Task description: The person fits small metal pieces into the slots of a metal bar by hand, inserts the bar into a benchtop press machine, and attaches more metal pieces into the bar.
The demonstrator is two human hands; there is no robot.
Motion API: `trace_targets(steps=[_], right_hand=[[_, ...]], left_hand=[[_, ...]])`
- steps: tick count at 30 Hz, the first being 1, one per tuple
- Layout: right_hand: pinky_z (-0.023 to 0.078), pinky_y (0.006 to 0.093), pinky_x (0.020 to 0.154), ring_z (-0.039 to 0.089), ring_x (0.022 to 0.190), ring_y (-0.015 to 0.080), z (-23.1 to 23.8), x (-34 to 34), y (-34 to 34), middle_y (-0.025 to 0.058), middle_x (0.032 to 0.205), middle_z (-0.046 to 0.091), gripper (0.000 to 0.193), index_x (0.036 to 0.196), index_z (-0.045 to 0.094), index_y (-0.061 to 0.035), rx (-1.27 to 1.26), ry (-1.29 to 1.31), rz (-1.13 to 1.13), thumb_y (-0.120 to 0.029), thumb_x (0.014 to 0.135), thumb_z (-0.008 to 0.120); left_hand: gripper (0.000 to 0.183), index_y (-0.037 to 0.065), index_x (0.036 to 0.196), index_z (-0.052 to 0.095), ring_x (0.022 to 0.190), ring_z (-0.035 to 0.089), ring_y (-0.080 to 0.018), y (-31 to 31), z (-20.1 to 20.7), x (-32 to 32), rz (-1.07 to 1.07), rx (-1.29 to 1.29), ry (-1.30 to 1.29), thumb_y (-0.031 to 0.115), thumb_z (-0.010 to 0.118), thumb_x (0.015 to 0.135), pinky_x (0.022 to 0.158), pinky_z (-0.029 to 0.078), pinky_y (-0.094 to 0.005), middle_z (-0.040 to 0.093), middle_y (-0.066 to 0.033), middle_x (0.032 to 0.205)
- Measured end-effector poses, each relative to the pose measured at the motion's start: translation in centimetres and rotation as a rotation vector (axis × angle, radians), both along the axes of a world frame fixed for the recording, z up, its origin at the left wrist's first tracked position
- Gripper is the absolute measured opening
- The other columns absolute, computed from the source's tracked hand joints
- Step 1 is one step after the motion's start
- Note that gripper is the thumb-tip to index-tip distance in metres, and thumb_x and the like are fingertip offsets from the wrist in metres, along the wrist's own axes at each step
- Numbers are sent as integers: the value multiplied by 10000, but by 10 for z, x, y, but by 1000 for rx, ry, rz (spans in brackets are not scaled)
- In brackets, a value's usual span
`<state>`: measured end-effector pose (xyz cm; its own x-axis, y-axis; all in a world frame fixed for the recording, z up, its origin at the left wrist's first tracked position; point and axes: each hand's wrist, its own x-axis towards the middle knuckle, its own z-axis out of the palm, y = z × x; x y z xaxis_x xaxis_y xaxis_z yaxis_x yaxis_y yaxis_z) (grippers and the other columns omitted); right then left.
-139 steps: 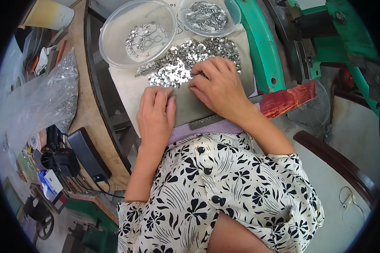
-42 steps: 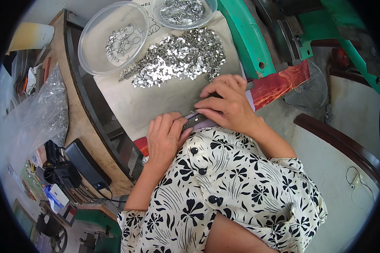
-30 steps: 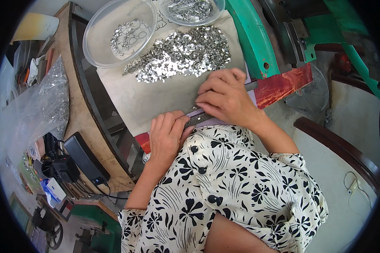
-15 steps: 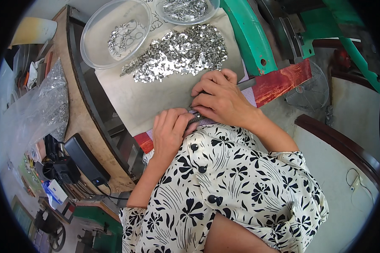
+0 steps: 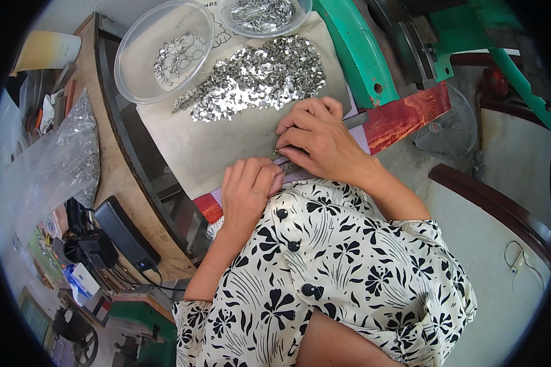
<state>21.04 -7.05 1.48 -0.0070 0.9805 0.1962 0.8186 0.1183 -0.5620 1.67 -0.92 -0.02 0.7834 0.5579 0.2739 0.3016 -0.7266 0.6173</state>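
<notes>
My left hand is closed, fingers curled down at the near edge of the work cloth; what it grips is hidden under the fingers. Just to its right, my right hand is closed too, thumb and fingertips pinched together around a tiny piece too small to name. Between the two hands shows a bit of a dark, narrow thing, mostly covered. Beyond the hands lies a wide heap of small shiny metal pieces on the cloth.
A clear plastic bowl with some small metal parts and rings stands far left; another bowl holds slim metal parts. Green machine frame rises at right, near a red board and a fan. A bag of metal bits hangs left.
My left fingers have closed over the dark piece that showed between the hands. My right fingertips have lifted slightly away, with a tiny piece now visible at them.
</notes>
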Motion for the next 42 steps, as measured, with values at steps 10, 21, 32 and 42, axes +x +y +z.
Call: trace_targets(steps=[10,21,32,42], right_hand=[[306,400,937,533,1066,203,0,-5,-2,-42,1032,619,153,825,693,-143,29,-17,-29,-150,700,781],[314,394,915,541,1048,202,6,-4,-4,-37,1012,628,140,831,710,-144,36,-12,-85,-142,712,784],[304,413,939,544,1077,214,3,-18,-1,-37,1034,628,156,820,688,-134,15,-56,-98,-151,703,790],[315,391,906,559,1051,197,11,-9,-41,-55,1028,643,178,816,727,-158,12,-81,-83,-162,659,809]], left_hand=[[226,68,932,643,829,584,-260,4,1,-5,71,-114,-20,82,770,746,702,455,-374,609,-56,973],[149,68,890,668,844,600,-263,32,12,11,-12,-133,117,52,740,760,710,496,-382,588,-60,952],[137,46,894,669,846,620,-287,36,14,4,110,-142,95,58,751,785,711,501,-379,595,-93,946],[138,37,873,654,828,610,-288,32,11,3,113,-156,48,24,749,773,692,486,-377,591,-98,908]])
